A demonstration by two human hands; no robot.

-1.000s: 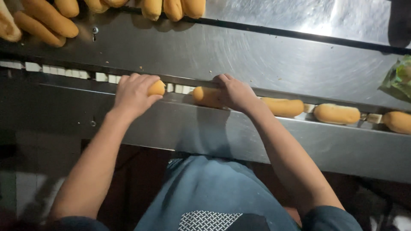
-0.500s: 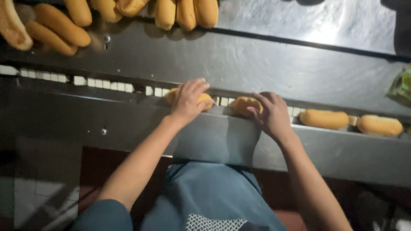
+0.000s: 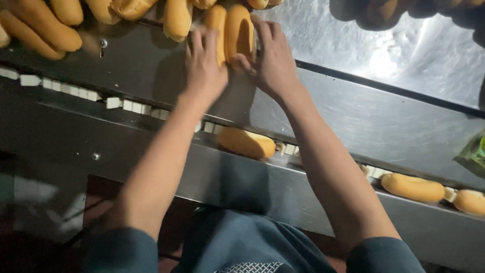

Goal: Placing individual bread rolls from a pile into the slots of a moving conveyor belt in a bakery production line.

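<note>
Two rolls: a pair of long golden bread rolls (image 3: 235,33) stands side by side on the far steel table (image 3: 364,116), pressed between both hands.
Change: half a second ago each hand covered a roll down on the near conveyor channel (image 3: 151,108); now both arms reach far across it to the table.
Left hand (image 3: 204,63): fingers straight and slightly spread, laid flat against the left side of the pair.
Right hand (image 3: 273,55): fingers extended over the right side, thumb hooked at the near end.
Conveyor: one roll (image 3: 246,142) lies between the forearms; another roll (image 3: 413,187) lies to the right.
Far left: a heap of rolls (image 3: 45,28), cut off by the top edge.
Hidden: the forearm covers part of the channel; the dark shapes at top right and the green item at the right edge are unclear.
</note>
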